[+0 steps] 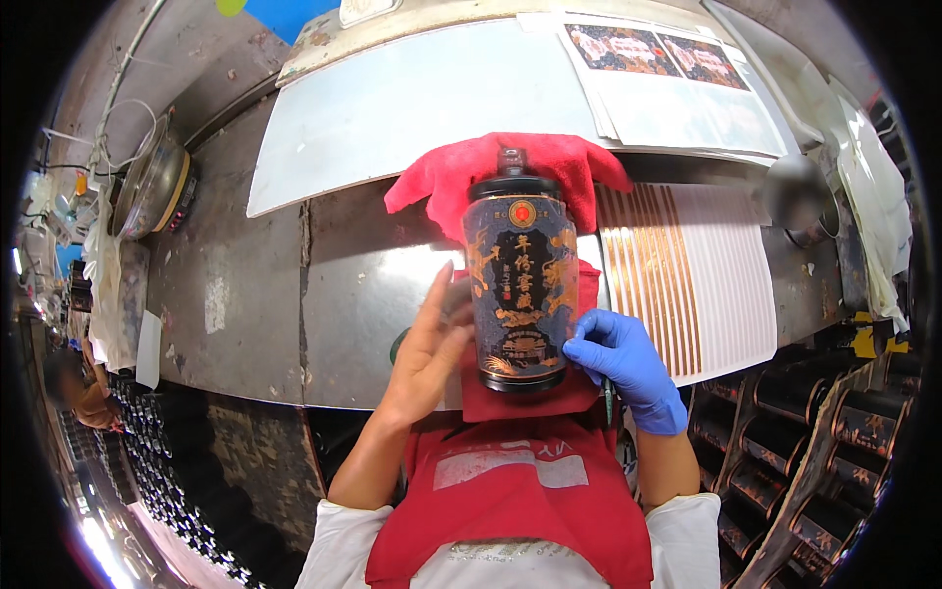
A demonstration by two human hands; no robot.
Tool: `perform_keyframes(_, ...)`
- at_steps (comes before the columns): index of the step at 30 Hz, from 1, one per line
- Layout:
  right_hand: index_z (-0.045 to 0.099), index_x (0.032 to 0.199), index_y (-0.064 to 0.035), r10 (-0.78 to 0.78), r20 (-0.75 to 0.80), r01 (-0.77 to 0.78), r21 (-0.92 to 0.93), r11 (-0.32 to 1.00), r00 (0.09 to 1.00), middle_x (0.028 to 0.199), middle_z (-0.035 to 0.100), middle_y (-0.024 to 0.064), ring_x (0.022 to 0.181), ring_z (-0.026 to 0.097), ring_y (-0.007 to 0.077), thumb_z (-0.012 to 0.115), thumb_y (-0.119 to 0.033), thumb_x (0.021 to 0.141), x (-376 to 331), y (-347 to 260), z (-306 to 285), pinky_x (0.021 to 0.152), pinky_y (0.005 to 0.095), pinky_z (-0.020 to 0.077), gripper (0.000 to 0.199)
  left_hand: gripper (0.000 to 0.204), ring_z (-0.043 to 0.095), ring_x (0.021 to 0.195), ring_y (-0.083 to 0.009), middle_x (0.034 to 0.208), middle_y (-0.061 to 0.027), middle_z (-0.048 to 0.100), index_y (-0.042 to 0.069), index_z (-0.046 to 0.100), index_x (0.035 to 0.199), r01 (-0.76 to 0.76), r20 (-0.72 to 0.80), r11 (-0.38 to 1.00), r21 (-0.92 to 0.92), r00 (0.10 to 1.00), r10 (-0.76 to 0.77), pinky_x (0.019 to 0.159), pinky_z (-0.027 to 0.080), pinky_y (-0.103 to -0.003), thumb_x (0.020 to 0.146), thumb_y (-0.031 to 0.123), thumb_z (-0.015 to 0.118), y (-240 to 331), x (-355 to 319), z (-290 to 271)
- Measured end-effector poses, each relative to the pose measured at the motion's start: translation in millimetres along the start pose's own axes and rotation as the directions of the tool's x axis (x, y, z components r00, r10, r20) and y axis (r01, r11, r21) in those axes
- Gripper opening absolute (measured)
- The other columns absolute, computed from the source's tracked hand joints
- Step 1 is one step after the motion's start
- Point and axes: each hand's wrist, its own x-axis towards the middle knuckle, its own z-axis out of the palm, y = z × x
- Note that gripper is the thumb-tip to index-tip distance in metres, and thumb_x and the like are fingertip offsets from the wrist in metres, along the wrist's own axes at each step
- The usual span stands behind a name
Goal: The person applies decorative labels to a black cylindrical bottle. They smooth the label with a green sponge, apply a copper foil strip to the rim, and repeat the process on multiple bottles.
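Observation:
A dark lidded jar [523,285], decorated in copper, gold and black, lies at the middle of the bench with its lid end pointing away from me. A bright red cloth [432,182] is spread under and behind it. My bare left hand [430,358] is beside the jar's left side, its fingers stretched and partly blurred. At the jar's lower right edge is my blue-gloved right hand [628,363], with thumb and fingertips pinched together against it. A slim greenish tool [608,401] sticks out below that hand's curled fingers.
Right of the jar lies a white sheet [736,294] with copper strips [653,280]. A pale board [422,108] and printed sheets [677,59] cover the far side. A round metal pan [152,187] stands at left. Racks of dark decorated jars [785,432] fill the lower right.

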Motion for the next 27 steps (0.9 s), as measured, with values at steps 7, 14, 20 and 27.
perform_keyframes(7,0.057,0.096,-0.0026,-0.062,-0.147,0.059,-0.024,0.998,0.987,0.075,0.055,-0.0016,0.061,0.048,0.002,0.07,-0.014,0.078,-4.9,-15.0,8.0,0.053,0.0168,0.039,0.025,0.074,0.011,0.136,-0.0371,0.148,-0.0239,0.006,0.001,0.007,0.144,-0.254,0.174,0.676,0.692,0.967,0.185,0.109,0.007,-0.04,0.093,0.049,0.032,5.6,8.6,5.2)
perform_keyframes(14,0.056,0.106,-0.0013,-0.048,-0.058,0.041,-0.13,0.991,0.997,0.082,0.057,0.0,0.067,0.05,0.0043,0.069,-0.011,0.078,9.0,-9.1,-3.4,0.063,0.0178,0.0423,0.032,0.094,0.025,0.132,-0.0319,0.145,-0.0243,0.016,-0.005,-0.003,0.141,-0.19,0.105,0.9,0.393,0.981,0.161,0.106,0.022,-0.037,0.087,0.063,0.032,16.5,18.6,17.2)
perform_keyframes(20,0.047,0.125,-0.0006,-0.249,-0.122,0.214,-0.245,0.946,0.961,0.106,0.057,0.0082,0.082,0.056,0.0103,0.069,-0.027,0.079,19.9,-31.4,19.7,0.072,0.0245,0.0467,0.058,0.092,0.03,0.13,-0.0296,0.144,-0.0238,0.019,-0.003,-0.014,0.14,-0.195,0.089,0.936,0.293,0.98,0.177,0.105,0.027,-0.036,0.09,0.058,0.033,15.7,35.0,22.1)
perform_keyframes(27,0.056,0.112,0.0019,-0.194,-0.056,0.189,-0.08,0.979,0.979,0.091,0.062,0.0064,0.077,0.056,0.0096,0.054,-0.04,0.09,49.6,-41.5,1.9,0.069,0.0237,0.0458,0.047,0.09,0.028,0.131,-0.0312,0.145,-0.0247,0.016,-0.002,-0.015,0.14,-0.175,0.105,0.924,0.339,0.983,0.148,0.106,0.023,-0.036,0.091,0.056,0.033,8.7,32.0,15.5)
